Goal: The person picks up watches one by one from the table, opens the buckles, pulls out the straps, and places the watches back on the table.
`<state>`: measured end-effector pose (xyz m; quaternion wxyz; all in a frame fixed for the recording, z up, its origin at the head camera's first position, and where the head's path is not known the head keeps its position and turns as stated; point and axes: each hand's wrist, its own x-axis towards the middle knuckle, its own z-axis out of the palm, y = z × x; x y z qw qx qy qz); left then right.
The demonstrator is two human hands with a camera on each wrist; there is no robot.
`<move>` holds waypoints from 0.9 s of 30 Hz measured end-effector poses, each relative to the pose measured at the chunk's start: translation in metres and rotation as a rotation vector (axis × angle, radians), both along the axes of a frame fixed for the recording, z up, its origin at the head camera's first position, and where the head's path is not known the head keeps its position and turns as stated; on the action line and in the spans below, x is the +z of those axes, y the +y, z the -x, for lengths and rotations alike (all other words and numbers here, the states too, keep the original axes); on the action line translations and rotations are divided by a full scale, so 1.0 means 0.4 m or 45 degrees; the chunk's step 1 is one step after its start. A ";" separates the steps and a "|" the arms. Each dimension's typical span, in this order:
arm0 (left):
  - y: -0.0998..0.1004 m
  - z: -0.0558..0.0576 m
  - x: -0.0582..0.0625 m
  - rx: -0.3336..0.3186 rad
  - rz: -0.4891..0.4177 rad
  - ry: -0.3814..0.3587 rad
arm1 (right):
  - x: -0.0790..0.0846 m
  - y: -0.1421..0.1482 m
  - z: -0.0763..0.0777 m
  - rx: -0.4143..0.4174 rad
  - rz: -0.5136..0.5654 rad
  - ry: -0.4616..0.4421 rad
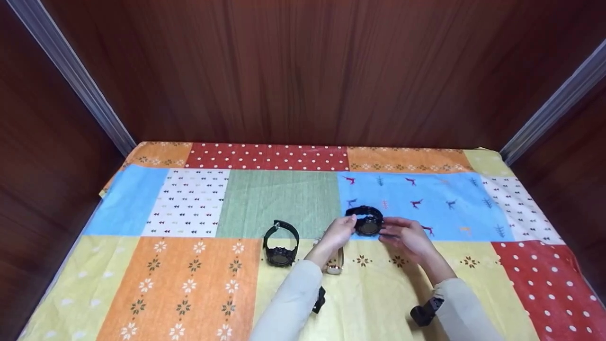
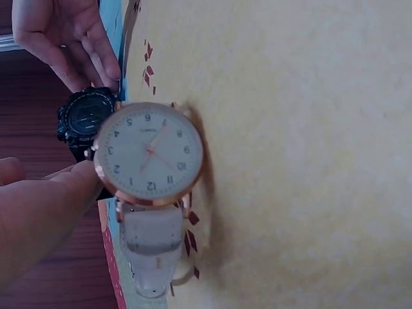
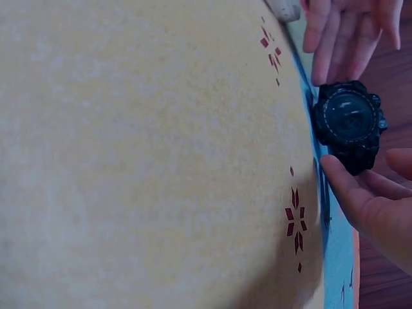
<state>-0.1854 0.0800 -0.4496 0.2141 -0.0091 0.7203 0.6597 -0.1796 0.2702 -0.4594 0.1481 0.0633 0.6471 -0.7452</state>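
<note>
Booth-like enclosure (image 1: 42, 142) (wood-grain panels (image 1: 293, 71)), patchwork cloth (image 1: 279, 194)

Black watch (image 1: 369, 228): between the two hands, its strap in a loop.
Left hand (image 1: 338, 233): touches the black watch on its left.
Right hand (image 1: 410, 237): fingers touch the black watch on its right.
Second watch (image 1: 280, 258): black too, left of the black watch.
Pale watch (image 1: 334, 269): in front of the black watch, partly hidden by the left arm (image 1: 293, 298).
Cloth (image 1: 184, 274): all around the black watch, with bright patches.
Brown wall (image 1: 284, 71): behind the black watch.
</note>
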 end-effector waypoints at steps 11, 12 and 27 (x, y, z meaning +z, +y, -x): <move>-0.004 -0.001 -0.002 0.039 -0.011 0.034 | 0.010 -0.004 -0.009 0.038 0.032 -0.044; -0.003 0.000 -0.004 0.044 -0.008 0.038 | 0.010 -0.004 -0.010 0.041 0.035 -0.046; -0.008 -0.002 -0.005 0.090 0.014 0.029 | 0.011 -0.004 -0.010 0.039 0.073 -0.055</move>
